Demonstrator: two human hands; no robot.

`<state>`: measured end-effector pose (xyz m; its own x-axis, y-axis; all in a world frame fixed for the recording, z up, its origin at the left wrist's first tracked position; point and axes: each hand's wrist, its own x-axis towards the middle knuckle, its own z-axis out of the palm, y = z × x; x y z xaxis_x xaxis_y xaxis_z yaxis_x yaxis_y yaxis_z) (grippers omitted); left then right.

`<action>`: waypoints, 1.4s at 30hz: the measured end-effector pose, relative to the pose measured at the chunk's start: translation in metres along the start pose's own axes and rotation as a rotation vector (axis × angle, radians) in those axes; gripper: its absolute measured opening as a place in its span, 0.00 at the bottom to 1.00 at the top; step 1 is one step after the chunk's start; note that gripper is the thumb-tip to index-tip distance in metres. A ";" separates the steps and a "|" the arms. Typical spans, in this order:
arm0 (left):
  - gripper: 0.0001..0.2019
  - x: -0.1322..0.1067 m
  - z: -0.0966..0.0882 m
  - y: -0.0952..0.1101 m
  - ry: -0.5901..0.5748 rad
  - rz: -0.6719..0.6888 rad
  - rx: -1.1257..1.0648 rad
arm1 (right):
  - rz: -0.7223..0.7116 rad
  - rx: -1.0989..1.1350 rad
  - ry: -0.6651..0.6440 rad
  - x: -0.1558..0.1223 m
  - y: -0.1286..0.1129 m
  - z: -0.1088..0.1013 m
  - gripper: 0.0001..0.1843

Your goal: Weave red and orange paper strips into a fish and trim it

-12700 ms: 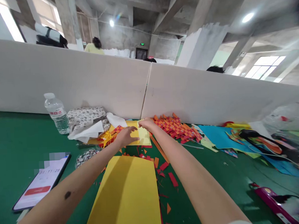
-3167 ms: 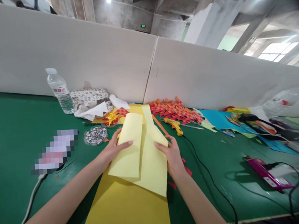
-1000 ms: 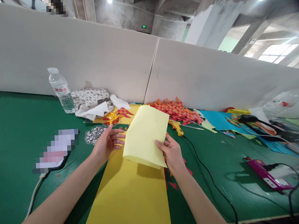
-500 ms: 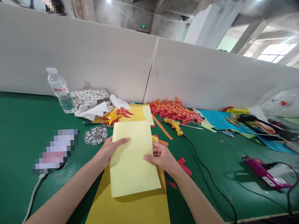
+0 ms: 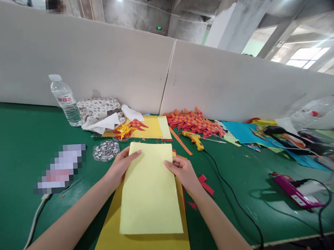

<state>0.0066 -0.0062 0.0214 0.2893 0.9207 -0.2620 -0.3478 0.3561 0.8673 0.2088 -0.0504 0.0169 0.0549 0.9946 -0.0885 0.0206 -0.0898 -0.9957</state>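
A folded pale yellow paper sheet [image 5: 150, 189] lies flat on a larger deep yellow sheet [image 5: 139, 245] on the green table. My left hand [image 5: 120, 168] grips the pale sheet's upper left edge, thumb on top. My right hand [image 5: 183, 170] pinches its upper right edge, thumb on top and fingers curled beside it. Both hands rest near the sheet's far end.
A water bottle [image 5: 65, 100], patterned cloth [image 5: 99, 108], dish of googly eyes [image 5: 106, 150], phone [image 5: 60, 168], yellow glue gun [image 5: 194, 138] with black cord, pile of red-orange woven paper fish [image 5: 195, 123], coloured papers [image 5: 242, 132] and a pink device [image 5: 296, 196] surround me. White partition [image 5: 97, 69] behind.
The pale yellow sheet, lifted in my right hand a second ago, has come down flat onto the deep yellow sheet. Both hands now hold its upper edges.
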 end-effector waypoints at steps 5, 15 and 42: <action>0.20 0.003 -0.004 0.000 -0.054 0.046 -0.007 | -0.037 -0.048 0.083 0.002 0.001 0.000 0.17; 0.16 0.002 -0.001 0.000 -0.036 0.070 -0.054 | -0.083 0.018 0.102 0.004 0.000 0.000 0.14; 0.18 -0.001 -0.001 0.001 -0.069 0.049 -0.083 | -0.121 0.073 0.201 0.004 0.001 -0.001 0.13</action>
<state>0.0054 -0.0071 0.0219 0.3303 0.9249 -0.1880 -0.4347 0.3259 0.8395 0.2102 -0.0463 0.0155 0.2539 0.9667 0.0313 -0.0331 0.0410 -0.9986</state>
